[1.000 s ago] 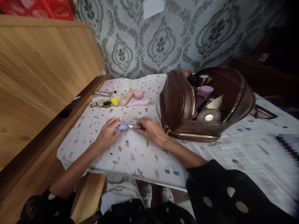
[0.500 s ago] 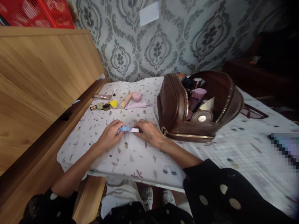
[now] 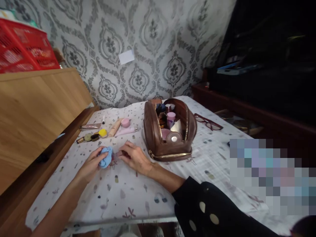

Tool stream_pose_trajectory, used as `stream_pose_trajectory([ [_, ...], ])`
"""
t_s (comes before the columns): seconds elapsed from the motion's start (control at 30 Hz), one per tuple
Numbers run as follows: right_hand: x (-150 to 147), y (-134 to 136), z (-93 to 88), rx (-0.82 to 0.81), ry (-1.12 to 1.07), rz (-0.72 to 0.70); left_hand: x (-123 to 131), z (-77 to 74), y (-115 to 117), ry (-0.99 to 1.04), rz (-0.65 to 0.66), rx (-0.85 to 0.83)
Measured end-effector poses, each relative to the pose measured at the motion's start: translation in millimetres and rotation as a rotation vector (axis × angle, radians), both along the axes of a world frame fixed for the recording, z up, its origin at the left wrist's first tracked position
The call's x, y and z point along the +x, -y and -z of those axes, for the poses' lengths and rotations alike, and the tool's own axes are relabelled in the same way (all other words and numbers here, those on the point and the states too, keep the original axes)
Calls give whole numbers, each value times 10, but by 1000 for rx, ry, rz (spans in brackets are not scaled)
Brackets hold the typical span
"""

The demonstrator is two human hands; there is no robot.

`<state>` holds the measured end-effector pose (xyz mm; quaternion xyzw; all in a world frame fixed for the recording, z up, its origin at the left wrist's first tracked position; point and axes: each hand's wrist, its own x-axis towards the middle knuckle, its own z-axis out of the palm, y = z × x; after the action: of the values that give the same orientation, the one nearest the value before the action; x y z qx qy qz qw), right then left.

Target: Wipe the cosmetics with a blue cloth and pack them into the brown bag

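Observation:
My left hand (image 3: pixel 95 161) is closed around a crumpled light-blue cloth (image 3: pixel 106 157), above the printed tablecloth. Just to its right, my right hand (image 3: pixel 134 157) has thumb and fingers pinched together. Something small and pale shows at those fingertips, too blurred to name. Behind my hands lie a pink round jar (image 3: pixel 125 122), a pale pink tube (image 3: pixel 126 131), a beige tube (image 3: pixel 115 127) and a yellow-lidded pot (image 3: pixel 102 133). A brown leather cosmetic bag (image 3: pixel 151 131) stands unzipped to the right, with a pink-lidded container (image 3: pixel 171 120) among the items inside.
Dark-framed glasses (image 3: pixel 208 121) lie right of the bag. A wooden cabinet (image 3: pixel 39 105) borders the table on the left, with a red plastic basket (image 3: pixel 29 46) on top. Patterned wallpaper (image 3: pixel 138 79) rises behind. A blurred-out patch covers the table's right side.
The view has tilted up and shifted. The blue cloth shows larger in my left hand, and the white-ended thing between my hands is no longer plainly visible. My hands are slightly apart.

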<state>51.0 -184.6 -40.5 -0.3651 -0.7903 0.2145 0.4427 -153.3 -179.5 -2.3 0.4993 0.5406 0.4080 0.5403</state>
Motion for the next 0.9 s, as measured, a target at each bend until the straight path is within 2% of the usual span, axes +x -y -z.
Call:
stream_pose_trajectory([
  [0.1,7,47,-93,65,-94,20,101,-114,25,143,-203,-39],
  [0.17,29,83,-162,108,-118,47,173,-204,26,221,-267,-38],
  [0.37,196,220,-340,218,-144,98,378,-368,-35,403,-163,15],
  [0.47,326,318,-415,253,-172,137,530,-398,-41,428,-148,42],
  [0.57,500,440,-504,307,-202,172,728,-433,-18,381,-80,90],
  [0.63,643,522,-570,370,-240,209,868,-467,-1,272,5,167],
  [0.7,804,589,-633,435,-295,275,1003,-508,7,69,104,352],
  [0.8,1061,641,-701,465,-347,409,1178,-557,-9,-379,282,811],
  [0.9,1305,631,-726,393,-393,529,1303,-558,-55,-788,428,1196],
])
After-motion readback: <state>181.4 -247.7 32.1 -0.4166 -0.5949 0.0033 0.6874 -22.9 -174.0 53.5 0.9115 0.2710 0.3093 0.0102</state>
